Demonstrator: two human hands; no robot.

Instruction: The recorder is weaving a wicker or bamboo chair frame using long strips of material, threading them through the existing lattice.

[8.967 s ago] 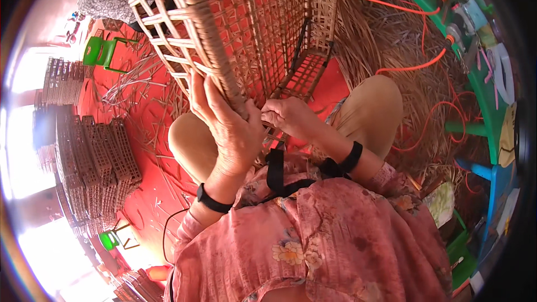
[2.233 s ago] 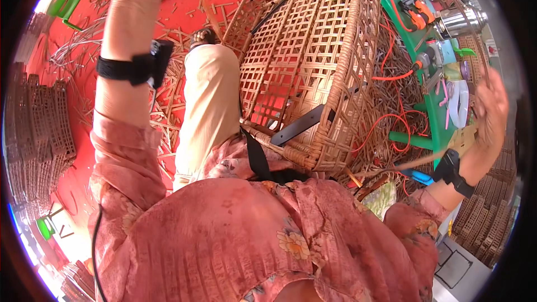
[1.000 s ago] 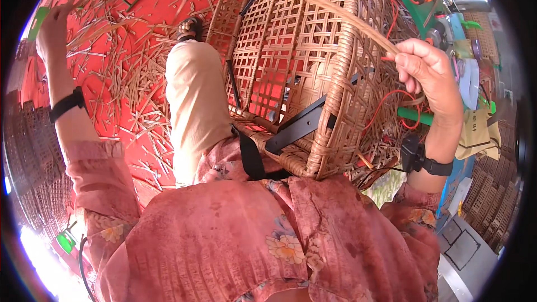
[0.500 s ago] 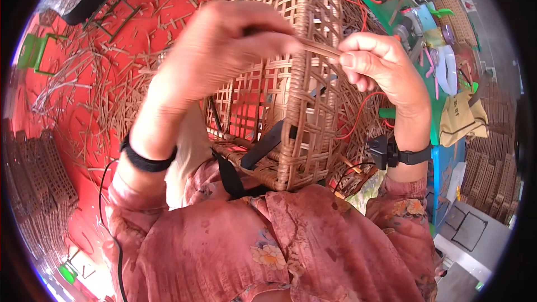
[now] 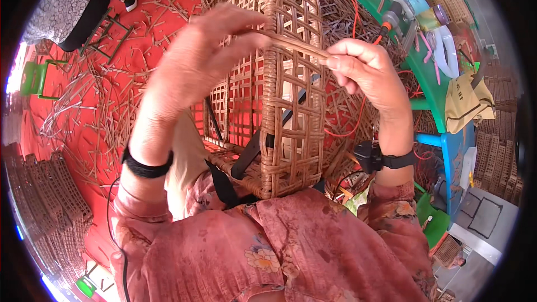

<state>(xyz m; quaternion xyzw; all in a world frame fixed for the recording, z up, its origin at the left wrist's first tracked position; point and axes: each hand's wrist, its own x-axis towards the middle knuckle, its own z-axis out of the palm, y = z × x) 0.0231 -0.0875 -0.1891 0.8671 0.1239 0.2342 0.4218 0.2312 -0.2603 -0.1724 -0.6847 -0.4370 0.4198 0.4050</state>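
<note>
Cane strip (image 5: 299, 46) stretches between my two hands, above the woven cane basket (image 5: 272, 84); whether it touches the weave I cannot tell. My right hand (image 5: 366, 72) has its end of the strip pinched between thumb and forefinger, the other fingers curled below. My left hand (image 5: 204, 59) is blurred, thumb and fingers spread around the strip's other end, and I cannot tell how firmly they close on it.

The basket has its near end at my lap, against my floral shirt (image 5: 268, 251). Its wrapped edge (image 5: 269, 151) runs away from me beneath the strip, and a black strap (image 5: 246, 157) slants across its near part. I wear a black band on each wrist.

To my left, cut cane pieces (image 5: 120, 67) lie scattered over the red floor covering (image 5: 103, 182). A stack of brown woven panels (image 5: 47, 201) stands nearer me on that side; farther off are a green chair (image 5: 33, 80) and a seated person (image 5: 64, 3) in a patterned top.

To my right is a green table (image 5: 414, 64). Along its inner edge lies a grey-and-orange tool (image 5: 392, 15), with a white loop (image 5: 446, 50) and pink strips (image 5: 428, 56) nearby. A khaki bag (image 5: 469, 105) sits at the table's near corner, beside a blue stool (image 5: 457, 154).
</note>
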